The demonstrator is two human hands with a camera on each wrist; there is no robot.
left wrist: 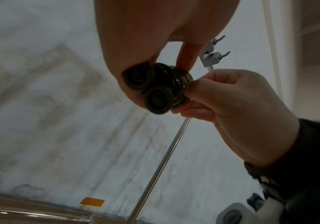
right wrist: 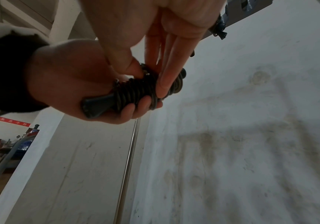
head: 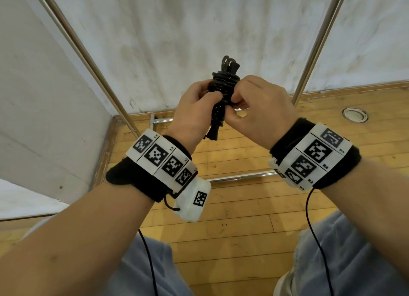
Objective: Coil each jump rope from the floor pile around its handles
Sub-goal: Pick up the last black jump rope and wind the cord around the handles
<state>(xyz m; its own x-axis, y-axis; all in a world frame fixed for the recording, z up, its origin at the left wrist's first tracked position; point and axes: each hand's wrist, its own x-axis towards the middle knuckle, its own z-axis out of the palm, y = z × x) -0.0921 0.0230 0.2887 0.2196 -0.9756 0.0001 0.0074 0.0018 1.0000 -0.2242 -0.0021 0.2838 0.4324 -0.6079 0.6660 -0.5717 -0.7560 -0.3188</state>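
At the far left a white wall panel [head: 44, 101] meets a slanted silver metal pole [head: 88, 59]. The person's left hand [head: 192, 112] is raised at chest height, fingers curled round the lower part of the black jump rope bundle [head: 222, 92], gripping its two black plastic handles [left wrist: 151, 89] side by side. The glossy black cord is wound in tight turns around those handles, with a few loops poking out at the top. The right hand [head: 259, 110] touches the bundle from the other side, thumb and fingertips [right wrist: 134, 68] pinching the cord coils. Beyond it a second silver metal pole [head: 318, 43] rises from the yellow wooden plank floor [head: 239, 218].
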